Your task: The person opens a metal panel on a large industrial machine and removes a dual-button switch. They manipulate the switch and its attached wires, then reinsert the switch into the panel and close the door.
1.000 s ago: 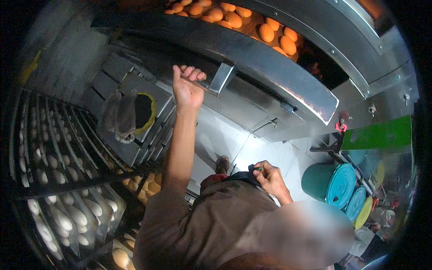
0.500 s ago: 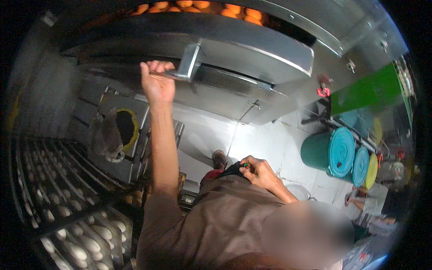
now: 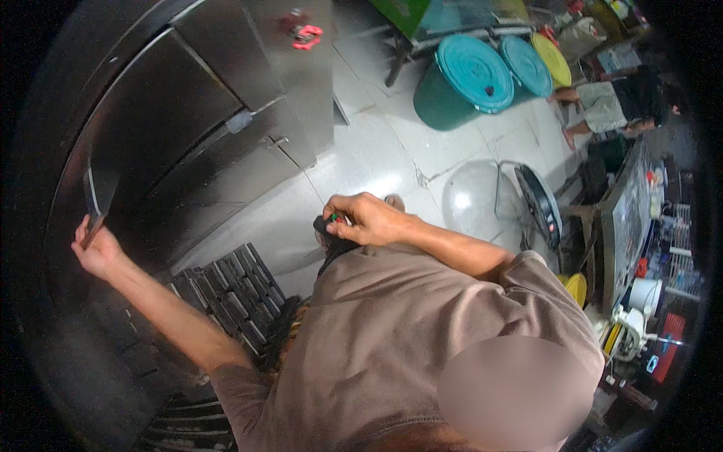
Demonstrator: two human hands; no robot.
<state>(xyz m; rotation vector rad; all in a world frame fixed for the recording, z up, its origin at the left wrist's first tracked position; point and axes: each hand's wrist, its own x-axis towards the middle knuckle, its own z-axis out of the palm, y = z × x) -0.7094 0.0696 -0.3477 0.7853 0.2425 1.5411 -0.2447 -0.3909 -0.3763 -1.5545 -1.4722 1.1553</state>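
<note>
At the far left, my left hand (image 3: pixel 98 248) is closed around the metal handle (image 3: pixel 98 192) on the steel oven door (image 3: pixel 162 94), with my arm stretched out. The fingers wrap the handle's near end. My right hand (image 3: pixel 373 218) is held in front of my waist, fingers curled in a pinch. Small green and red bits show between its fingertips, too small to name. Dark cloth (image 3: pixel 339 245) lies right below those fingers. The oven's inside is out of view.
Teal lidded bins (image 3: pixel 474 71) stand on the tiled floor (image 3: pixel 376 151) at the upper right, near another person's legs (image 3: pixel 584 117). A round floor fan (image 3: pixel 538 207) stands to the right, before a worktable (image 3: pixel 625 233). Dark stacked trays (image 3: pixel 230 294) sit beside my left arm.
My view has swung to the right, so the glowing oven opening with buns and the tray rack with dough pieces have mostly left the picture. My left hand keeps the handle; my right stays pinched.
</note>
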